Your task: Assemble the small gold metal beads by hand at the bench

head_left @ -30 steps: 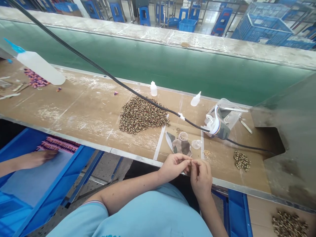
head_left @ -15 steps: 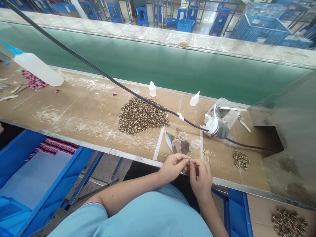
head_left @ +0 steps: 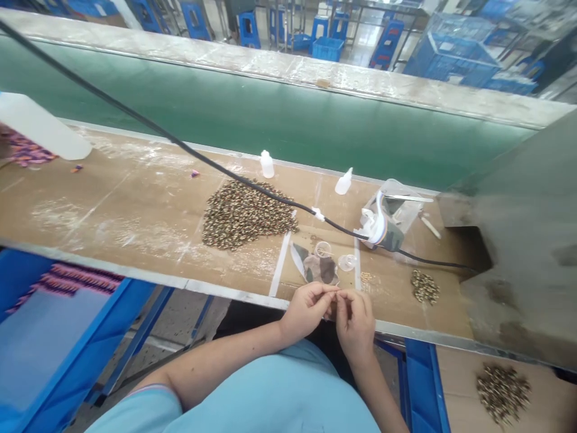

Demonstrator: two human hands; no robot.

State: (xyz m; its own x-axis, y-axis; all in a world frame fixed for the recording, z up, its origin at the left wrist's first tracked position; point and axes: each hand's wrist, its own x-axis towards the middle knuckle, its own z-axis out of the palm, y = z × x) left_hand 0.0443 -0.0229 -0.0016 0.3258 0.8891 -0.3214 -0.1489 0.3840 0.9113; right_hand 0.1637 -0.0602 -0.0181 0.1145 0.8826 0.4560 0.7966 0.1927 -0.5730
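My left hand and my right hand meet fingertip to fingertip over the front edge of the bench. Both are closed in a pinch, and whatever sits between the fingers is too small to make out. Just beyond them lies a camouflage cloth scrap with a small clear round dish on it. Another clear dish stands to its right. Tiny yellowish beads are scattered near my right hand. A large pile of small dark-and-gold pieces spreads to the left.
A black cable crosses above the bench to a fabric-wrapped bundle. Two small white bottles, one squat and one pointed, stand behind. A metal panel bounds the right side. Blue bins flank me below.
The camera view has shifted, so the bench contents sit further left. My hands keep the same fingertip pinch. A person's hand now shows at the far left beside the purple-orange pieces.
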